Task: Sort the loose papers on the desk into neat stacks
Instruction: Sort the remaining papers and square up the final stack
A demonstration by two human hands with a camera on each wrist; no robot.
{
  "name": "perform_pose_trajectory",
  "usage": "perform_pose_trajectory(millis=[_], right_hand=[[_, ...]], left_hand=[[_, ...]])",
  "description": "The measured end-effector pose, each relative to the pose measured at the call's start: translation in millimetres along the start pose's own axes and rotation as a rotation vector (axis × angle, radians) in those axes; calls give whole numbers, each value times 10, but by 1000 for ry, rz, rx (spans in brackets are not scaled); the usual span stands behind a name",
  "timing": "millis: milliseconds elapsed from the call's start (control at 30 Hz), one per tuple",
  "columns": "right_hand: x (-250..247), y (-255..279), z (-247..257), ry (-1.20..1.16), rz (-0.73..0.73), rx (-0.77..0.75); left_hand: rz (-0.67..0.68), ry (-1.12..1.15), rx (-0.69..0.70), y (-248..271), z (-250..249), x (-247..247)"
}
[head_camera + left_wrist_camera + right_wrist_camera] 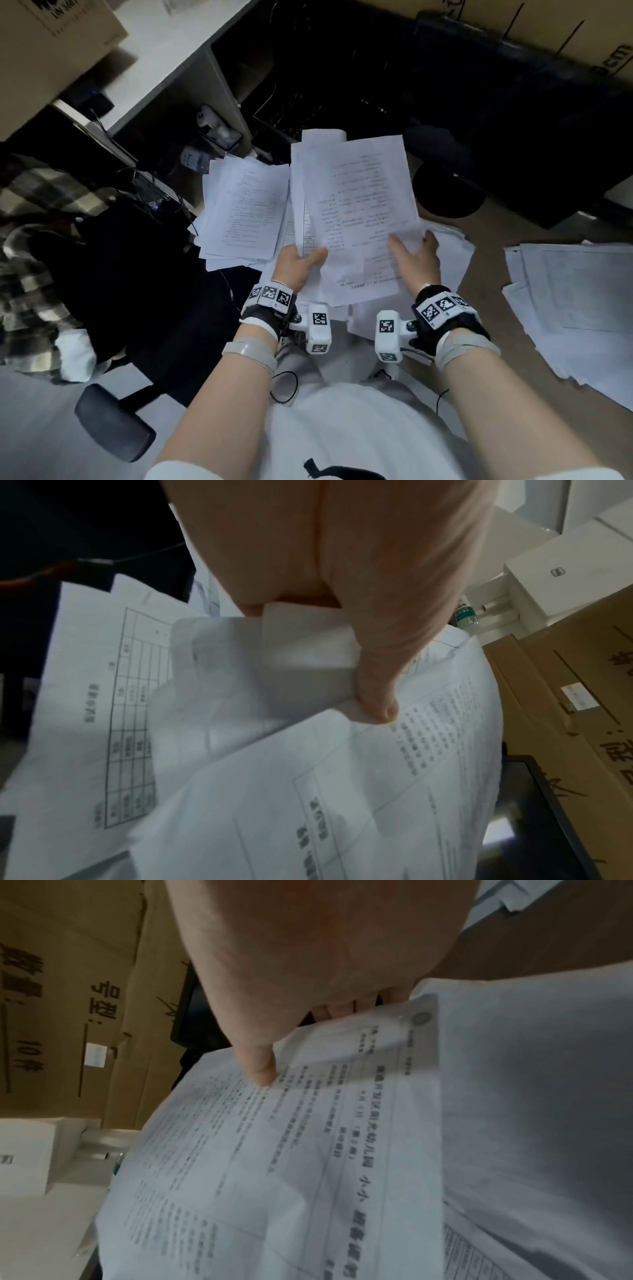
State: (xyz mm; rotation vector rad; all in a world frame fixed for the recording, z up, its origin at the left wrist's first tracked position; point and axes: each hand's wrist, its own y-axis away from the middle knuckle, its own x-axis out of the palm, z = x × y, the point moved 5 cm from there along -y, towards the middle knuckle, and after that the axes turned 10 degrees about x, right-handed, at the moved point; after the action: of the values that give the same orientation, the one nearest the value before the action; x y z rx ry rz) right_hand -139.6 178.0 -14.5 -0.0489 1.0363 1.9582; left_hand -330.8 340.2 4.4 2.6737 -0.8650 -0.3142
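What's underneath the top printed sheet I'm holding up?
Under the top white printed sheet, held by left hand and right hand, more white sheets peek out, one with a table. Their number is hidden.

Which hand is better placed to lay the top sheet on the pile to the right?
Right hand: it already pinches the top sheet nearest the right pile; the left hand grips the bundle.

The cardboard box (68, 1015) reads "型号:" and "10件".

sheets (356, 205): matt white paper | box (561, 696): matt cardboard | desk (493, 240): perhaps wood
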Motion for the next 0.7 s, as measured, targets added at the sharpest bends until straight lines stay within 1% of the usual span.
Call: perform_pose_trajectory(millis=[100,167,200,333,467,600,700], right_hand=[[27,-10,21,-20,-16,-71],[29,32,61,-7,-45,-135],[36,46,60,-7,-47,-133],[139,49,17,71,-1,-70],[281,27,-78,141,49,0],[398,57,-116,144,20,46],[442,87,-120,160,-46,53]], left_hand=[[-25,-72,18,48,-3,-74],[-81,-141,28,39,33,-150],[-118,-182,27,30,52,-186],[-218,-276,-13,-51,148,-299],[-235,-297,-41,-200,203,-380],[-225,-338,-69,-352,237,-445],[-213,-355,-98,-438,269,-484]])
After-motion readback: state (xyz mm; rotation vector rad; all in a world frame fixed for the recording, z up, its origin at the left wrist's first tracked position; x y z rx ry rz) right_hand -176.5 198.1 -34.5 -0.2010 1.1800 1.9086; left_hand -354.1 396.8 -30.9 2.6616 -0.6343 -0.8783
